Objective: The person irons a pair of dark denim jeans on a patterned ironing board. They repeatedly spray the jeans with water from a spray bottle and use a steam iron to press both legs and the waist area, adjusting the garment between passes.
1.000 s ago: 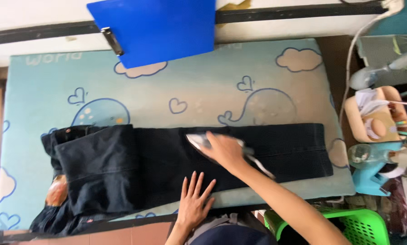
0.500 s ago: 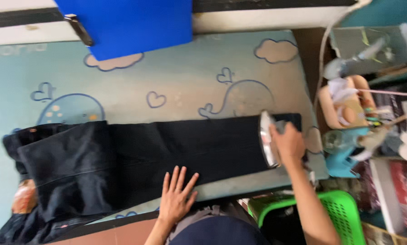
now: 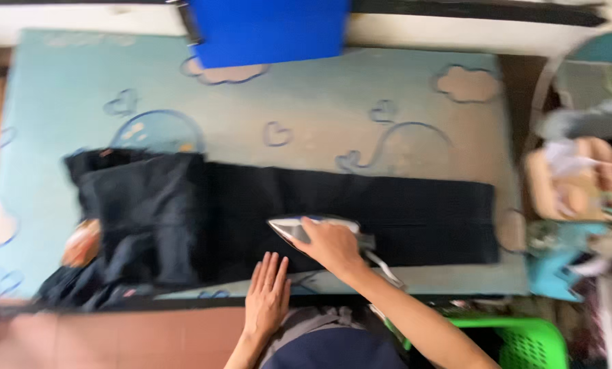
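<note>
On the near half of the dark trousers (image 3: 360, 212), the right hand (image 3: 330, 244) is wrapped around the handle of an iron (image 3: 306, 229), whose pointed tip faces left. Just beside it, the left hand (image 3: 268, 295) lies flat with fingers spread, pressing the cloth's near edge. The trousers stretch lengthwise across a pale blue padded cover (image 3: 306, 116) printed with whales, hearts and clouds, their bunched waist end at the left. A blue clipboard (image 3: 268, 31) sits at the far edge. A green basket (image 3: 531, 342) stands at lower right.
</note>
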